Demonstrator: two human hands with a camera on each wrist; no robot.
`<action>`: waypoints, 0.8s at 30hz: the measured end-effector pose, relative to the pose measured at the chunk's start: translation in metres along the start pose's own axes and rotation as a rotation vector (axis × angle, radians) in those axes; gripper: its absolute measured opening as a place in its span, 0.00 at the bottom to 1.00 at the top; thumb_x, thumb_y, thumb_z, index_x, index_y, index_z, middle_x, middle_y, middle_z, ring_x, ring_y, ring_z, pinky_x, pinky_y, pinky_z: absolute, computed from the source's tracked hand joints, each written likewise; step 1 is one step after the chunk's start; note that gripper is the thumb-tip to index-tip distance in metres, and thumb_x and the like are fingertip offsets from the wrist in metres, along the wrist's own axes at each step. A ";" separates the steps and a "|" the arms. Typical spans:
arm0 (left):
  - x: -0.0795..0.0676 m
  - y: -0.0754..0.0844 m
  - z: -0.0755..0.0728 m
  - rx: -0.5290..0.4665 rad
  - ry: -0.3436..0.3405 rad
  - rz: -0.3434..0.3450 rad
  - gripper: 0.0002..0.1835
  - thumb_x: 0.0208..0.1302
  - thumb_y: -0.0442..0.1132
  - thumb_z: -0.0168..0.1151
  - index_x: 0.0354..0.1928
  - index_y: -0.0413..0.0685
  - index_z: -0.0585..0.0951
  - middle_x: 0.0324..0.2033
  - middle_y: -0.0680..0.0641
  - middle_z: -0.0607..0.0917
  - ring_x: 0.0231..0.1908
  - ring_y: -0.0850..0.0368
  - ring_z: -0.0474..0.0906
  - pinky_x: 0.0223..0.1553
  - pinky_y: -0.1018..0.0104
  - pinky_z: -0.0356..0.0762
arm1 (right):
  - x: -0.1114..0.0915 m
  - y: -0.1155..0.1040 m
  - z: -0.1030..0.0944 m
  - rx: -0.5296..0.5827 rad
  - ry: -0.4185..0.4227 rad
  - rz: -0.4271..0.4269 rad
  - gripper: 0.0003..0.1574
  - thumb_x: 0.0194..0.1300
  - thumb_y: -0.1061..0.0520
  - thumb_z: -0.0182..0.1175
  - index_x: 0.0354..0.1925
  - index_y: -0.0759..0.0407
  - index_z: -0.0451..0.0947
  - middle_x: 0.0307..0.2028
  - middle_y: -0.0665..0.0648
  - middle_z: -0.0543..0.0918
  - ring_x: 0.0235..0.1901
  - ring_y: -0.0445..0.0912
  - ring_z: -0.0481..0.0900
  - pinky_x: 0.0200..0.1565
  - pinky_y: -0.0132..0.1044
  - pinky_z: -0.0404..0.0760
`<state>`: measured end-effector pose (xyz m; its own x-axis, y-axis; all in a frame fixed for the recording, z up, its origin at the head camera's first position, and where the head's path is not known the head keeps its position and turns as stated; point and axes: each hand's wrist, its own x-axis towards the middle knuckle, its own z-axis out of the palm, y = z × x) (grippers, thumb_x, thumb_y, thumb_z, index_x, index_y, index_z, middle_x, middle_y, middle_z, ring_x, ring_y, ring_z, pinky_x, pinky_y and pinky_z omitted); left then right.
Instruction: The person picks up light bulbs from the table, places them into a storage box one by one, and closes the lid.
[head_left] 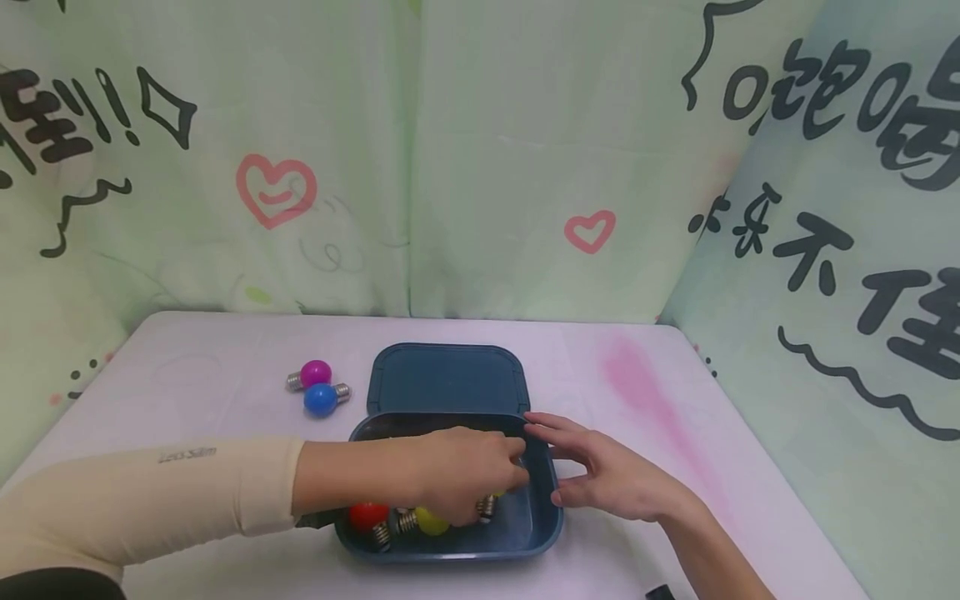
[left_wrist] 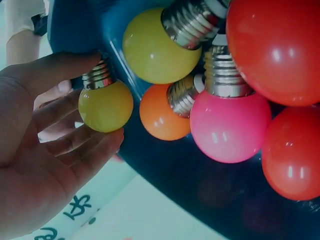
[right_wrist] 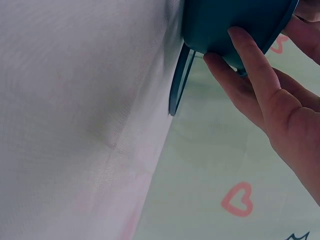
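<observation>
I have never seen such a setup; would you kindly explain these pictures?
There is no robot here: a person works bare-handed. The widest picture comes from a head-worn camera; the others from the left and right wrists. On the white table stands an open blue box, its lid beyond it; a purple bulb and a blue bulb lie left of the box. The left hand holds a yellow bulb; more bulbs lie in the box. The right hand touches its side.
</observation>
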<state>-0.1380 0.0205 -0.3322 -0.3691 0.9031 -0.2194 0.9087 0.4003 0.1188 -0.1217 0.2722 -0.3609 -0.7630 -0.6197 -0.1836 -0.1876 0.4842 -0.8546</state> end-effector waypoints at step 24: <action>0.001 0.008 0.017 0.070 -0.095 0.011 0.34 0.55 0.45 0.82 0.66 0.65 0.81 0.55 0.57 0.83 0.49 0.65 0.80 0.55 0.68 0.85 | 0.000 -0.001 0.001 -0.026 0.012 -0.004 0.46 0.66 0.62 0.67 0.79 0.57 0.62 0.81 0.56 0.57 0.73 0.65 0.68 0.66 0.38 0.77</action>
<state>-0.1272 0.0218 -0.3483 -0.3422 0.8871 -0.3099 0.9251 0.3758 0.0542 -0.1209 0.2717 -0.3606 -0.7694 -0.6145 -0.1744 -0.2067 0.4978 -0.8423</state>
